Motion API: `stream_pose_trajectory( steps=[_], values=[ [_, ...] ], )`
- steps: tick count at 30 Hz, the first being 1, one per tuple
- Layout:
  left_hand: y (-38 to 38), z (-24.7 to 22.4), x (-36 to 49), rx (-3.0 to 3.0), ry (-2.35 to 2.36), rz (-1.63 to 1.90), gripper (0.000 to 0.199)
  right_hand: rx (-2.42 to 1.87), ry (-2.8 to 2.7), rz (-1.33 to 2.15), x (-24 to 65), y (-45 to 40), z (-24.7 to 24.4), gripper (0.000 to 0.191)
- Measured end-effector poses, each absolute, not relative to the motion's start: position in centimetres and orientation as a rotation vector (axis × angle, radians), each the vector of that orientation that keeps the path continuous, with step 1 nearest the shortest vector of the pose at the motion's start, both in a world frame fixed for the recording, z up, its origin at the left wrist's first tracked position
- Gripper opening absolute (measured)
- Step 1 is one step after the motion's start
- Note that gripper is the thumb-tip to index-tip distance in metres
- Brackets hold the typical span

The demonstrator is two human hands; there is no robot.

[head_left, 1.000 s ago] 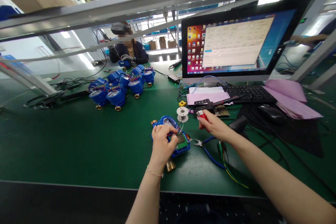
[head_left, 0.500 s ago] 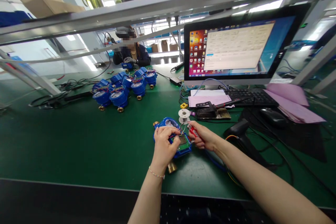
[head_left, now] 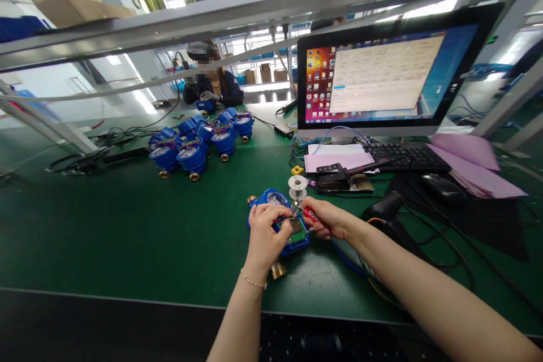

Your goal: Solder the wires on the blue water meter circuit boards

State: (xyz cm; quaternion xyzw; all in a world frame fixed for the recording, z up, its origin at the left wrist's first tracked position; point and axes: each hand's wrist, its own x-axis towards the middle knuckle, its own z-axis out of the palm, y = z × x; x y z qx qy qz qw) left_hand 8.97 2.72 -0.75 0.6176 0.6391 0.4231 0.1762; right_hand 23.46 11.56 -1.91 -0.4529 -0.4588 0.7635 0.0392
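A blue water meter (head_left: 266, 198) with brass ends lies on the green table, its box open on a green circuit board (head_left: 300, 233). My left hand (head_left: 268, 232) is over the meter, fingers closed on thin wires (head_left: 294, 212) that rise from the box; the fingertips partly hide them. My right hand (head_left: 328, 219) grips a red lighter (head_left: 311, 214), tilted with its metal top toward the wires. A small bright yellowish spot shows at that top, seemingly a flame. Just behind stands a white spool of solder wire (head_left: 297, 188).
Several blue meters (head_left: 193, 155) stand at the back left. A soldering iron (head_left: 360, 168) on its stand, keyboard (head_left: 407, 157), mouse (head_left: 442, 189), barcode scanner (head_left: 388, 212) and cables lie right, before a monitor (head_left: 382, 79). A co-worker (head_left: 214, 87) sits opposite.
My right hand has tipped the lighter left, its top now close to the wires, and a bright spot has appeared there. My left hand and the meter have stayed put.
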Motion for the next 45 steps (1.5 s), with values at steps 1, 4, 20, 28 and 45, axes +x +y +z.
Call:
stream_pose_trajectory(
  steps=[1,4,20,28,45],
  values=[
    [2.74,-0.72,8.98,1.753,1.814,1.197,0.019,-1.389,-1.422,2.341,23.46,11.6,-1.9,0.045],
    [2.77,-0.68,9.0,1.758,1.82,1.201,0.019,-1.391,-1.457,2.351,23.46,11.78,-2.0,0.045],
    [2.63,-0.95,8.94,1.773,1.823,1.193,0.021,-1.369,-1.481,2.412,23.35,12.35,-2.35,0.042],
    [2.71,-1.13,8.82,1.78,1.828,1.185,0.022,-1.335,-1.478,2.395,23.37,12.27,-2.38,0.044],
    [2.82,-0.8,8.97,1.779,1.814,1.195,0.022,-1.368,-1.335,2.391,23.56,11.71,-2.37,0.054]
  ],
)
